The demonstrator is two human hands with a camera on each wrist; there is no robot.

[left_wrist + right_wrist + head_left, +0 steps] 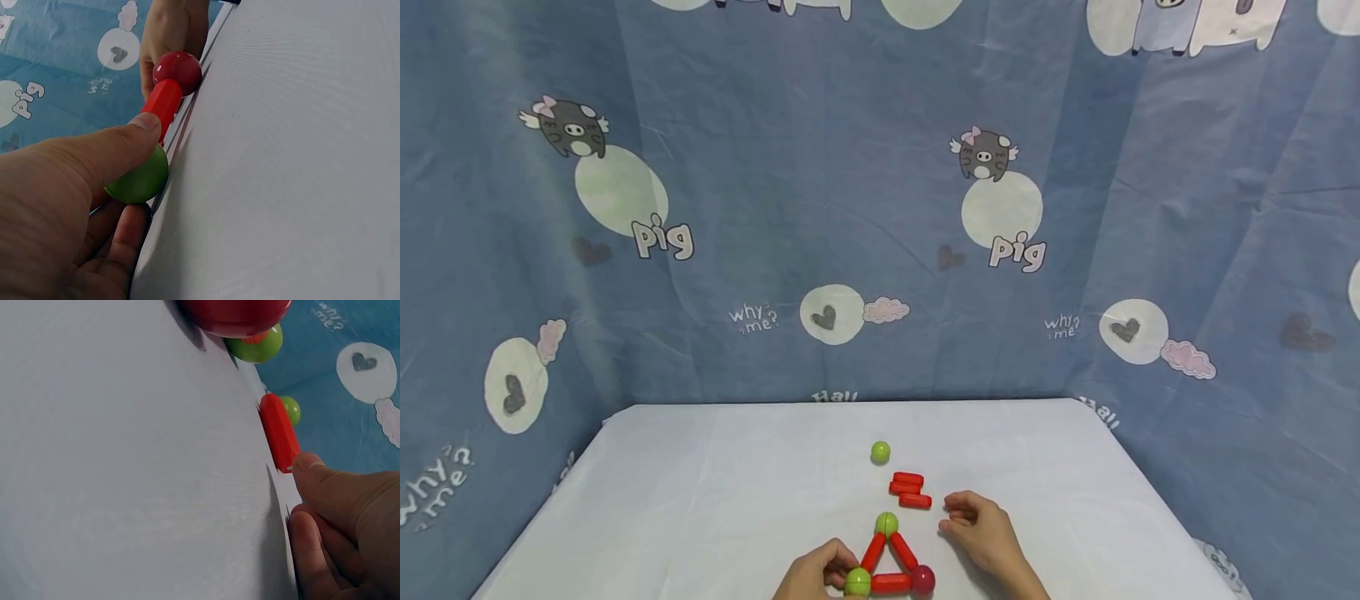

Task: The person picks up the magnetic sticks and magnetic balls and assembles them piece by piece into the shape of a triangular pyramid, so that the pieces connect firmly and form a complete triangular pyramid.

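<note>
Your left grip [814, 570] pinches the bottom-centre green ball [857, 582]; hold steady, squaring your parted, seemingly empty right grip [988, 533] to the nearest loose rod [915, 501].

booth-like space, pig-print cloth [880, 208], white table [715, 483]

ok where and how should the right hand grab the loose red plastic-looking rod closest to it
Probably pinch the loose red plastic-looking rod near its right end, thumb and fingers across its long sides, the right hand coming from the right. It lies flat, and that end juts past the two red rods behind it.
</note>
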